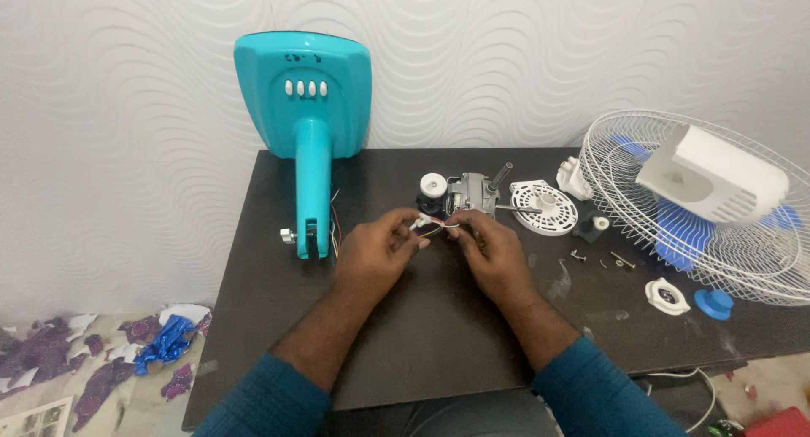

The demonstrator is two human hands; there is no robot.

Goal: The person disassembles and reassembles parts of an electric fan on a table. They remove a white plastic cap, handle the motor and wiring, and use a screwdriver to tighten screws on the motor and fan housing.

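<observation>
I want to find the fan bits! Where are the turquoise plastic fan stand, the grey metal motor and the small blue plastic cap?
Turquoise plastic fan stand [310, 163], head view, its neck.
Grey metal motor [471, 191], head view, its body.
Small blue plastic cap [715, 303], head view, its top.

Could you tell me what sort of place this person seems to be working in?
Probably a room at home used for repairs: a dark table against a textured white wall, with a taken-apart fan's turquoise base, motor and wire guard.

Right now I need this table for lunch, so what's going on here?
A person is working on a taken-apart fan. The left hand and right hand pinch thin coloured wires that lead to the fan motor on the dark table. The turquoise stand leans against the wall; the wire guard, white housing, screws and caps lie to the right.
</observation>
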